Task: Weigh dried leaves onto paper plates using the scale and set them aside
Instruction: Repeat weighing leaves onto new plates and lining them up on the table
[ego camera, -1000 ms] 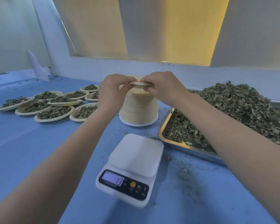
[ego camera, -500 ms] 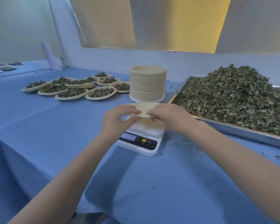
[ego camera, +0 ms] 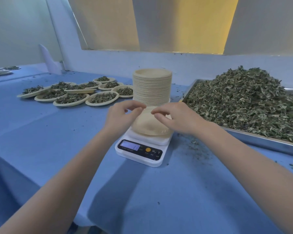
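Note:
An empty paper plate [ego camera: 148, 124] lies on the platform of the white digital scale [ego camera: 156, 158], whose display is lit. My left hand [ego camera: 123, 115] hovers at the plate's left rim with thumb and fingers loosely curled, holding nothing. My right hand [ego camera: 177, 118] hovers over the plate's right side, fingers relaxed and spread. Behind the scale stands a tall stack of empty paper plates [ego camera: 152, 88]. At the right, a heap of dried leaves [ego camera: 243, 102] fills a metal tray [ego camera: 264, 144].
Several paper plates filled with leaves [ego camera: 101, 98] lie in a group at the back left on the blue tablecloth [ego camera: 41, 132]. Leaf crumbs are scattered right of the scale. A white wall and ledge run behind the table. The table's front edge drops off at lower left.
Both hands took one plate off the stack, carried it down to the scale and let go of it. The camera view has pulled back.

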